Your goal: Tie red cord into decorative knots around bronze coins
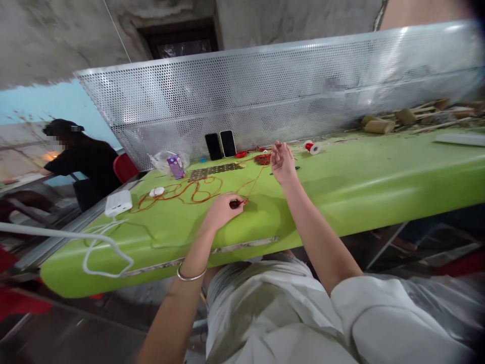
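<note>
My left hand [223,210] is closed low over the green tabletop. Between its thumb and fingers sits a small dark piece [235,204] with red cord at it; its exact kind is hard to make out. From there a thin orange-red cord [257,178] runs taut up to my right hand [283,164], which is raised with curled fingers pinching the cord's other end. Long loops of the same cord [197,194] lie on the table left of my left hand. Behind them, small brown round pieces [215,172] are laid out in rows.
Two phones [228,143] lean against a perforated metal screen [242,96]. A red thread spool [311,147], a red bundle [262,159], a purple box [176,166] and a white power bank [118,203] with cable stand on the table. Bamboo pieces [379,125] lie far right. Another person sits left.
</note>
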`<action>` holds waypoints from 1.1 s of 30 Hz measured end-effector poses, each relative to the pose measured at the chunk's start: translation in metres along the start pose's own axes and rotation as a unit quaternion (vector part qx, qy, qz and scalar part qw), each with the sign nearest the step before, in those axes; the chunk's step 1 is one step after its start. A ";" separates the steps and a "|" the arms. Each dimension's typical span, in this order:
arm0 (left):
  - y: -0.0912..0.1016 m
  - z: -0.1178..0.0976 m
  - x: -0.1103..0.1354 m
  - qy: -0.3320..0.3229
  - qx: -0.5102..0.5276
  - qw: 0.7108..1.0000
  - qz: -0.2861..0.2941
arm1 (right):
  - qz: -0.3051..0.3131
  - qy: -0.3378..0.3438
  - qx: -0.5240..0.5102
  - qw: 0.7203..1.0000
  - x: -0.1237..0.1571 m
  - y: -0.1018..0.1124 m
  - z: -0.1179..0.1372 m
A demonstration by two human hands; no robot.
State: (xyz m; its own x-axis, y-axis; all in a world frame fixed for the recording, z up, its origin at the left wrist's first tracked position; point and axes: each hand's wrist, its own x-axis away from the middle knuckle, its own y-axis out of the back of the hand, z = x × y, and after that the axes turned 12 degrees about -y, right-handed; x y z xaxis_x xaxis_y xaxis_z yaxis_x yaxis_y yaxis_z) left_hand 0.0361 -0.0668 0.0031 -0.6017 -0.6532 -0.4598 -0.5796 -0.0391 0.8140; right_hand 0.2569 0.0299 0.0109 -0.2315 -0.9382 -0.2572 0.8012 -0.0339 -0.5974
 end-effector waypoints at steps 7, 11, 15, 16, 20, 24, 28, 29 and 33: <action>0.000 -0.002 -0.001 -0.030 0.019 0.999 0.006 | 0.033 -0.015 0.033 0.999 -0.002 -0.007 -0.002; -0.001 -0.002 0.000 -0.029 0.037 0.999 0.002 | 0.069 -0.022 0.075 0.995 -0.009 -0.014 -0.008; -0.001 0.000 0.000 -0.003 0.056 0.998 -0.014 | 0.122 -0.034 0.142 0.982 -0.013 -0.027 -0.019; -0.001 0.002 0.000 0.010 0.060 0.998 -0.025 | 0.140 -0.041 0.167 0.975 -0.012 -0.030 -0.022; -0.001 0.015 0.001 0.080 0.083 0.989 -0.091 | 0.212 -0.065 0.283 0.933 0.003 -0.036 -0.031; -0.003 0.030 0.000 0.144 0.122 0.970 -0.156 | 0.254 -0.031 0.362 0.897 0.023 -0.037 -0.032; -0.003 0.034 -0.002 0.171 0.160 0.950 -0.209 | 0.336 -0.027 0.409 0.848 0.037 -0.039 -0.029; -0.003 0.034 -0.003 0.174 0.169 0.945 -0.217 | 0.354 -0.030 0.416 0.837 0.039 -0.040 -0.029; -0.003 0.031 -0.004 0.187 0.191 0.932 -0.246 | 0.395 -0.045 0.424 0.814 0.042 -0.042 -0.029</action>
State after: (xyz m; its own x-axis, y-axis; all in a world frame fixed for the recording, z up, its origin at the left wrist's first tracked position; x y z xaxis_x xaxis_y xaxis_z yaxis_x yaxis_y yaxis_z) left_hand 0.0227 -0.0408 -0.0083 -0.0186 -0.8479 -0.5298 -0.9311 -0.1784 0.3182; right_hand 0.1975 0.0014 0.0036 0.5521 -0.8024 -0.2267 0.7816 0.4033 0.4759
